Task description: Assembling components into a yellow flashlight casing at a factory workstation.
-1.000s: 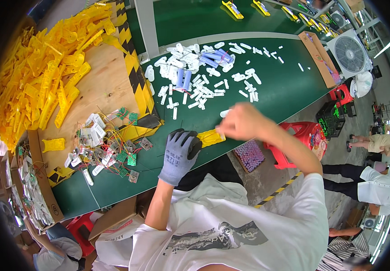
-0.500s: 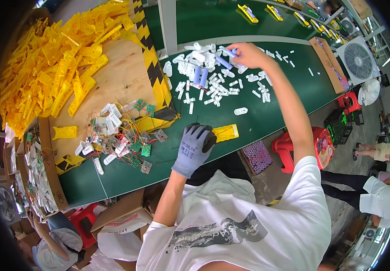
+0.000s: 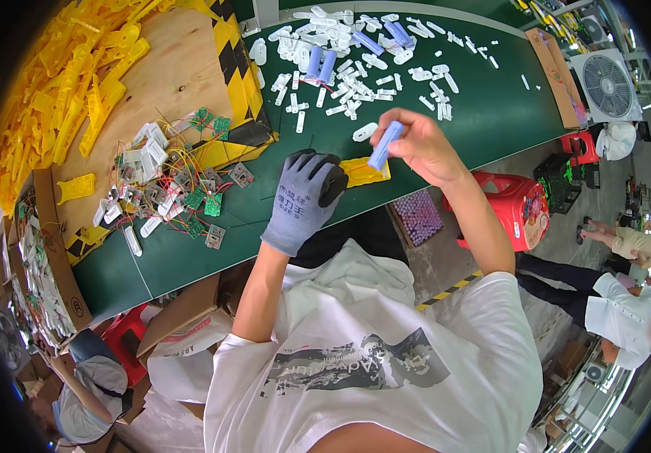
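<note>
In my bare right hand (image 3: 422,147) is a lavender cylindrical battery (image 3: 386,146), pinched between thumb and fingers and tilted above the green table. My left hand (image 3: 303,198), in a grey-blue glove with dark fingertips, rests near the table's front edge. Its fingers curl round one end of a yellow plastic shell (image 3: 368,172), the other end of which sticks out to the right beneath the battery. A white oval plastic piece (image 3: 364,132) lies just beyond the shell. Farther back, more lavender batteries (image 3: 321,65) lie among many small white plastic parts (image 3: 352,94).
Left of my gloved hand is a tangle of wired green circuit boards (image 3: 213,204). Yellow shells (image 3: 87,75) heap up on a wooden board (image 3: 182,75) at far left. A box of batteries (image 3: 417,217) and a red stool (image 3: 503,211) stand below the table's front edge.
My right hand has come back from the pile of white parts toward the yellow shell, bringing a battery. My left hand stays at the shell. The view has shifted.
</note>
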A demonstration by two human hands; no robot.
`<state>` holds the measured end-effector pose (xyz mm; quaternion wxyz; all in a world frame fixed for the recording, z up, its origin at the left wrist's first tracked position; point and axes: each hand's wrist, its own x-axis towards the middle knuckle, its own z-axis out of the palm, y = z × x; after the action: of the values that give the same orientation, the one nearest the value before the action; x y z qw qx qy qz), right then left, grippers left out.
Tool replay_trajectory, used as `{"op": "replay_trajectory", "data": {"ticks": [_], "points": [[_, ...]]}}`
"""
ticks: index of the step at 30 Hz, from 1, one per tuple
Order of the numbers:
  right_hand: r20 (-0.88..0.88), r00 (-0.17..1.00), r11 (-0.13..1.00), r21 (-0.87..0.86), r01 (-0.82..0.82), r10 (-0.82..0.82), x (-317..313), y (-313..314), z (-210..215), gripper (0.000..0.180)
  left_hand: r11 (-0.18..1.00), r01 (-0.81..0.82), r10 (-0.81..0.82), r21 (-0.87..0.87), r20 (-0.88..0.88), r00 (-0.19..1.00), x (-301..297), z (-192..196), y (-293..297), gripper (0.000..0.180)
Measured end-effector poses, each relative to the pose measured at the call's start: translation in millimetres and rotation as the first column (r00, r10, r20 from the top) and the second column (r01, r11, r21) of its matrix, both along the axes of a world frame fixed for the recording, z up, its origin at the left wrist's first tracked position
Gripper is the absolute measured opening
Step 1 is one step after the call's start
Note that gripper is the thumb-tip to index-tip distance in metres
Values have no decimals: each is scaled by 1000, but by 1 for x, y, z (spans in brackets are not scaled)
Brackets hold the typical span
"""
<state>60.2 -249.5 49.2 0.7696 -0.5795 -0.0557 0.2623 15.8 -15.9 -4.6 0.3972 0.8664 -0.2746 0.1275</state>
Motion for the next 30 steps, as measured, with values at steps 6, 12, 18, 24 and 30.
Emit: {"op": "replay_trajectory", "data": {"ticks": [6,12,18,24,30], "points": [[422,904,976,-160,150,-70,-23,4,-27,9,1000,11,-11,-7,-3,1000,0,3,-2,31],[711,698,868,-401,294,92,-33,4,-37,19,999,39,-39,-2,-15,999,-2,2,1,33],[753,655,883,-351,312,68,-32,6,-46,22,998,55,-55,-14,-33,998,-1,9,3,34],[693,715,876,-398,274,90,-32,10,-42,20,997,81,-81,0,-29,996,0,11,3,24],[790,520,811,-515,276,325,-28,8,-37,17,995,100,-100,-1,-47,994,1,13,6,25]]}}
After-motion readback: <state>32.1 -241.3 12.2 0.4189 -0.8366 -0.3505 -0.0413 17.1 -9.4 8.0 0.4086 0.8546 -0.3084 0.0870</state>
